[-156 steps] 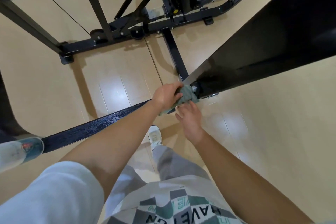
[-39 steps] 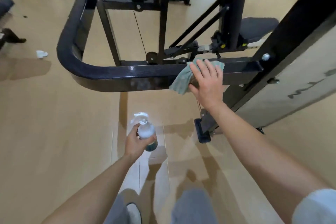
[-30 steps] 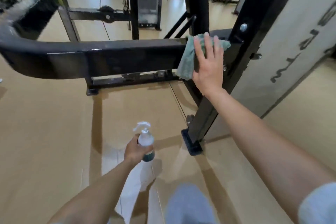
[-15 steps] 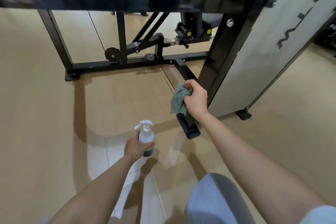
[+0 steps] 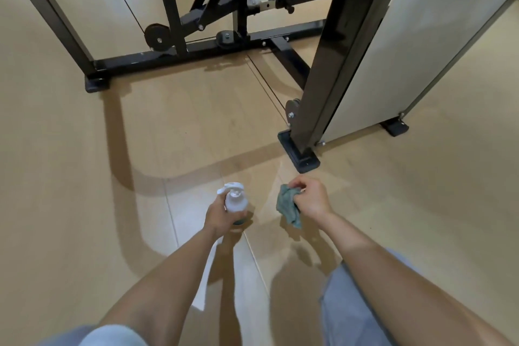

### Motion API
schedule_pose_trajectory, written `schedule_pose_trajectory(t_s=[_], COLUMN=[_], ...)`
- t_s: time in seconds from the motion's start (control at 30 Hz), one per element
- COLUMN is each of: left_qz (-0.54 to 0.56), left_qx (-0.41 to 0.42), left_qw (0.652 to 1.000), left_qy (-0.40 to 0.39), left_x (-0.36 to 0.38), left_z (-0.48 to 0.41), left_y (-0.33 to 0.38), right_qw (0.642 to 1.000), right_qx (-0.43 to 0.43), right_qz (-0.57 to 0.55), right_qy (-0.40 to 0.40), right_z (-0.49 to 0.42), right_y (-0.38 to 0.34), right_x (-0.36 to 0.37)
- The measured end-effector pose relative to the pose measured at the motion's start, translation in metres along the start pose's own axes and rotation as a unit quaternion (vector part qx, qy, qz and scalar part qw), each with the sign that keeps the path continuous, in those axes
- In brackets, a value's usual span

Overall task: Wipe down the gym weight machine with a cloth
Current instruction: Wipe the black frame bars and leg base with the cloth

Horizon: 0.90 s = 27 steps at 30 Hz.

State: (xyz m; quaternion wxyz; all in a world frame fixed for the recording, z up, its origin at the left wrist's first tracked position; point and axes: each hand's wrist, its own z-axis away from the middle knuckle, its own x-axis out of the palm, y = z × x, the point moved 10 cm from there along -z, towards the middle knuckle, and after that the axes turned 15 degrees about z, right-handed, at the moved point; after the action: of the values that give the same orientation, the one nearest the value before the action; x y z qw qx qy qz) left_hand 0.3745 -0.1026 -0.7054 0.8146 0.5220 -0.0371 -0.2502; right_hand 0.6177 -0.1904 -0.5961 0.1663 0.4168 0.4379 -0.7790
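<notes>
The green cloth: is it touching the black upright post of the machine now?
Apart. The head view shows the green cloth bunched in the right hand, with floor visible between it and the black upright post.

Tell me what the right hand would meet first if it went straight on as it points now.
Probably only the floor; the right hand aims just left of the upright's foot, though depth is unclear.

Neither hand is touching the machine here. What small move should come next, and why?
Probably lift the cloth onto the black upright post, low near its foot. The right hand grips the cloth bunched up in the air, touching no metal, the left hand holds the spray bottle, and that post is the machine part nearest the cloth.
</notes>
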Motion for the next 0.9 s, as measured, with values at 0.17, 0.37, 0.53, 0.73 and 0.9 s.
schedule_pose_trajectory(t_s=[0.17,0.37,0.53,0.73,0.9], left_qz=[-0.015,0.046,0.095,0.081,0.035], left_qx=[-0.06,0.078,0.083,0.157,0.235], left_qw=[0.997,0.977,0.987,0.975,0.97], left_qy=[0.035,0.193,-0.097,-0.133,-0.045], left_x=[-0.018,-0.048,0.044,0.077,0.071], left_z=[0.013,0.062,0.05,0.033,0.005], left_y=[0.002,0.113,0.218,0.305,0.371], right_qw=[0.997,0.974,0.966,0.951,0.95], right_qx=[0.022,0.035,-0.066,-0.161,-0.115], right_qz=[-0.075,-0.216,-0.218,-0.188,-0.074], right_qy=[0.019,0.058,0.12,0.188,0.28], right_z=[0.0,0.013,0.024,0.021,-0.002], right_y=[-0.009,-0.023,-0.063,-0.088,-0.075], right_x=[-0.011,-0.052,-0.114,-0.186,-0.238])
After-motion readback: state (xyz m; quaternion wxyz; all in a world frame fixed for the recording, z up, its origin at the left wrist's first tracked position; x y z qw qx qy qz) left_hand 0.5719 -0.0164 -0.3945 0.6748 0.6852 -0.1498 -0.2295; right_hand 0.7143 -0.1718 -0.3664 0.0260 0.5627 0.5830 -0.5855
